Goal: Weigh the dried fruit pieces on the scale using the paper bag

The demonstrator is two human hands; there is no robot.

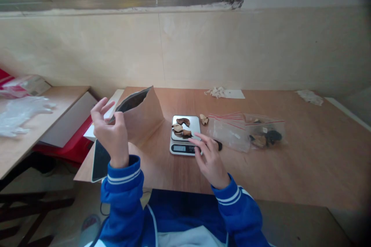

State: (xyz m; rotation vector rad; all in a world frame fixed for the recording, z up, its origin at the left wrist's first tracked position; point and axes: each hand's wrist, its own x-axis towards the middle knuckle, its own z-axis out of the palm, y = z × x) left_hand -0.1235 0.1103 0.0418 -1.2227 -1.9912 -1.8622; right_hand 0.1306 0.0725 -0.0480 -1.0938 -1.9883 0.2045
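1. A brown paper bag is held up at its open top by the left hand; thumb and one finger pinch it, the others are spread wide
2. The small scale on the worktop is touched by the right hand, its fingers loosely open and holding nothing
3. Brown dried pieces are laid on the scale

A wooden bench is set against a tiled wall. On it are placed a small digital scale, a loose dried piece just beside the scale, clear zip bags to the right, and white scraps near the wall.
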